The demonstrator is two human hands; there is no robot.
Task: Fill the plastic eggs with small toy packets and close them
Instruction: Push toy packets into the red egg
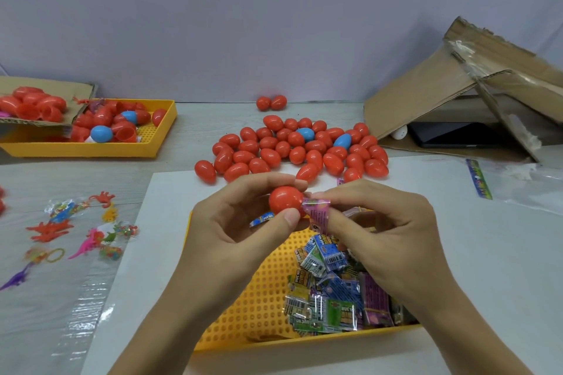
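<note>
From the head camera we see our left hand (pixel 231 219) curled round a red egg half (pixel 285 202), thumb on its near side and fingertips over the top, holding it in the air above the far edge of the yellow tray (pixel 231 313) that sits at the near edge of the worktop (pixel 182 131). Our right hand (pixel 380 222) pinches a pink toy packet (pixel 316 210) between thumb and fingers, and the packet's end touches the egg half's right side. Whether the packet is already inside the opening we cannot tell.

In the tray's right part lies a heap of toy packets (pixel 332 298). Beyond our hands, toward the middle of the worktop, a pile of closed eggs (pixel 298 149) is spread out, mostly red with two blue ones. At the far left corner stands a second yellow tray (pixel 91 149) with egg halves. Loose rubber toys (pixel 76 231) lie along the left edge, and a cardboard box (pixel 457 94) leans at the far right.
</note>
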